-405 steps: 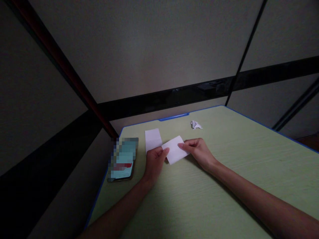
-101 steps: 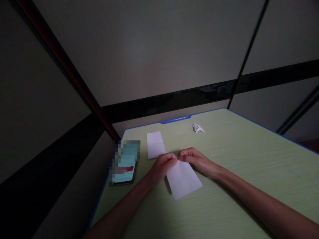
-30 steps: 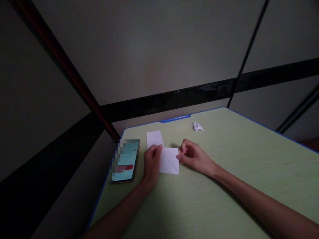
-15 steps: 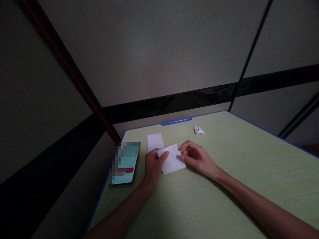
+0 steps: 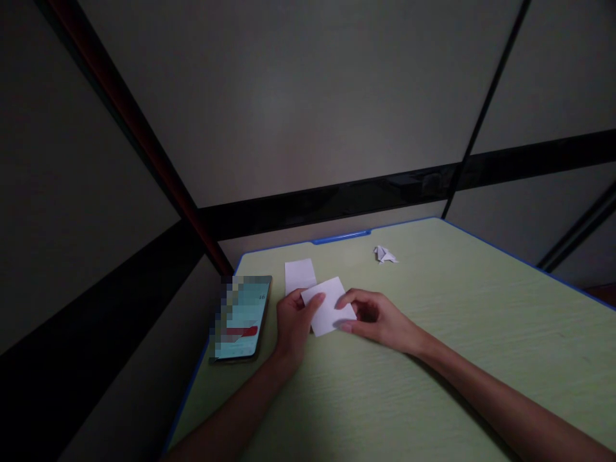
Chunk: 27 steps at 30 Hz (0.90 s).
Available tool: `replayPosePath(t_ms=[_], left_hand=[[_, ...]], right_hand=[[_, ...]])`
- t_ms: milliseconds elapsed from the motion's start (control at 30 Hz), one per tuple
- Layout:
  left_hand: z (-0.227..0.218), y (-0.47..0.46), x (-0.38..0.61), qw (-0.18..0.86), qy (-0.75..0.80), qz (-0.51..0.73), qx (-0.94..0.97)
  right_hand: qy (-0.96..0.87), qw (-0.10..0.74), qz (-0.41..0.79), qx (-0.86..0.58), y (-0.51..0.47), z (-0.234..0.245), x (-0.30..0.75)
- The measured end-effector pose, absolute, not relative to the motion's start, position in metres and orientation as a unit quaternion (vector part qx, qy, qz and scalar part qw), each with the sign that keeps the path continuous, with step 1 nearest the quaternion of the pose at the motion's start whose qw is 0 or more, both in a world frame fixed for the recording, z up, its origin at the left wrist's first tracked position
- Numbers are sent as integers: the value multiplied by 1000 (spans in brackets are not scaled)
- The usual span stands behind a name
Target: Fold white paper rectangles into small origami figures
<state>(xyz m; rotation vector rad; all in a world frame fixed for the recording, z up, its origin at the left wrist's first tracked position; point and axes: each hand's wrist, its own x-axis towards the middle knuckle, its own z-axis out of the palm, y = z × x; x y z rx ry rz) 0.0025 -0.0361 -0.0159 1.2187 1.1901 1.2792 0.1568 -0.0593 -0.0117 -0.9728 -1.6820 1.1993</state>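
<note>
A small square sheet of white paper is tilted above the table. My left hand holds its left side, thumb on top and the other fingers beneath, mostly hidden. At the right edge is my right hand: the index fingertip lies over the paper, with the thumb at the lower right corner and the other fingers curled. Another piece of white paper lies flat just behind my left hand, partly covered. Farther back to the right sits a small folded paper figure.
A phone with a lit screen, partly pixelated, lies at the table's left edge. The pale green table has a blue rim and a blue strip at its back edge. Behind it stands a panelled wall with a black band.
My right hand has moved slightly left and its index finger now overlaps the paper's face. The held sheet has shifted a little left. My left hand keeps its hold.
</note>
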Motion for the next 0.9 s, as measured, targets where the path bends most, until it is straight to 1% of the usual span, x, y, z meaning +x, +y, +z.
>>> replayPosePath(t_ms=[167,300,433,533,633,733,900], left_hand=[[-15,-37,5,497,475,503,523],[-11,-40,7,501,470,492,534],[-9,-42,8,516,462,492,528],[-11,-42,8,523,455,483,535],[-13,-41,8,516,452,475,551],[-14,-40,8,525,438,474,555],[-14,-41,6,527,420,488,555]], right_hand=[[-643,493,393,-435,-54,-13,157],[-604,542,390,-436,-54,-14,157],[-589,562,402,-418,-56,-14,155],[-601,540,415,-418,-58,-11,153],[-669,456,403,-426,-63,-7,153],[-735,400,342,-428,-68,-6,154],[-804,385,238,-385,-71,-7,158]])
